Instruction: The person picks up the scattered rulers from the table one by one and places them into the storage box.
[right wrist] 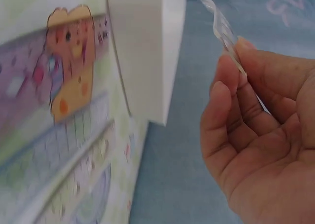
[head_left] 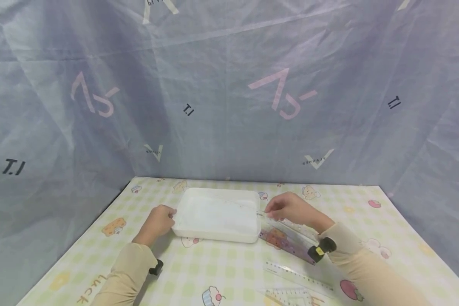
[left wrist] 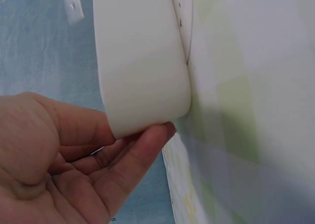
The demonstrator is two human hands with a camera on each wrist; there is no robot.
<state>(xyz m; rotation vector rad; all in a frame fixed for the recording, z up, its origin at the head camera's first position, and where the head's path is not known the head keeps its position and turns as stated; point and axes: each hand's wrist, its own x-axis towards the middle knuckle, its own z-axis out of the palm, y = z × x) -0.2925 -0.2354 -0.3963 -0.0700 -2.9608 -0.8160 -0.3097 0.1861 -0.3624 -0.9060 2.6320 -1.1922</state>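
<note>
A shallow white plastic tray (head_left: 217, 236) sits in the middle of the table. At its left end my left hand (head_left: 160, 219) grips it; in the left wrist view the thumb lies at the rim and a fingertip is near the base of the wall (left wrist: 142, 86). Just beyond the tray's right edge, my right hand (head_left: 287, 208) pinches a thin clear plastic piece (right wrist: 224, 32) between thumb and fingers. Its kind cannot be told. Beneath the right hand lie a purple-tinted ruler (head_left: 288, 247) and a clear ruler (head_left: 300, 231).
Nearer the front lie another clear ruler (head_left: 298, 278) and a clear set square (head_left: 287, 295). A green-checked cloth (head_left: 183, 272) with cartoon prints covers the table. Behind it hangs a grey-blue curtain (head_left: 225, 140).
</note>
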